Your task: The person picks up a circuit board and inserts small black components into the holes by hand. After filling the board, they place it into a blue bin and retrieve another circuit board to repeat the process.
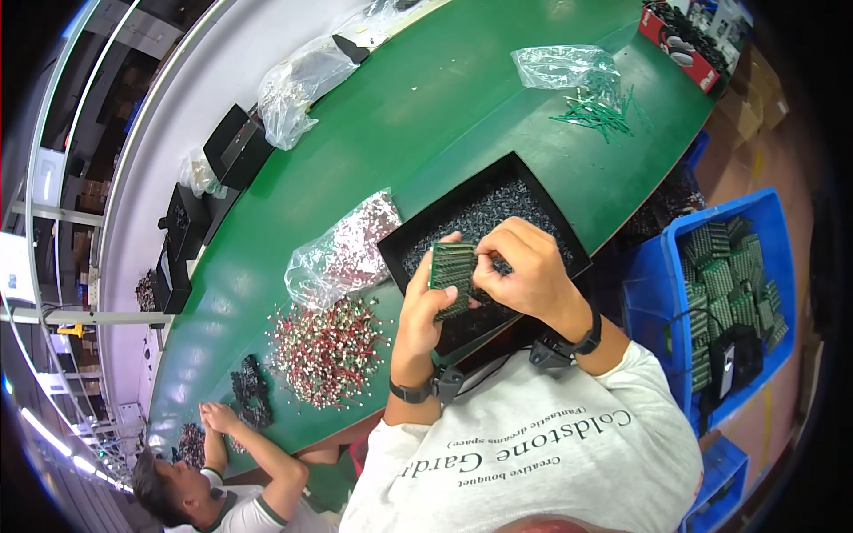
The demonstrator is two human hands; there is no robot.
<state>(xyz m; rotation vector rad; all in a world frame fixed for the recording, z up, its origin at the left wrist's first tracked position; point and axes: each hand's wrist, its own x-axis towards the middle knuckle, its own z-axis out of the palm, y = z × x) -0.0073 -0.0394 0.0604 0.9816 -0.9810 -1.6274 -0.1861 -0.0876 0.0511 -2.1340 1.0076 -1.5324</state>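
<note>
My left hand grips a green circuit board panel, lined with rows of small parts, and holds it tilted up over a black tray. Fingertips of my right hand are pinched together at the panel's right edge. Whatever lies between those fingertips is too small to make out. Many small dark pieces fill the tray beneath both hands. Left of the tray, a heap of small red and white wired parts lies on the green table.
Behind the heap lies a clear bag of pale parts. Green strips spill from another bag. At right, a blue bin holds several boards. A co-worker sits at lower left, hands over the table. Black boxes line the far edge.
</note>
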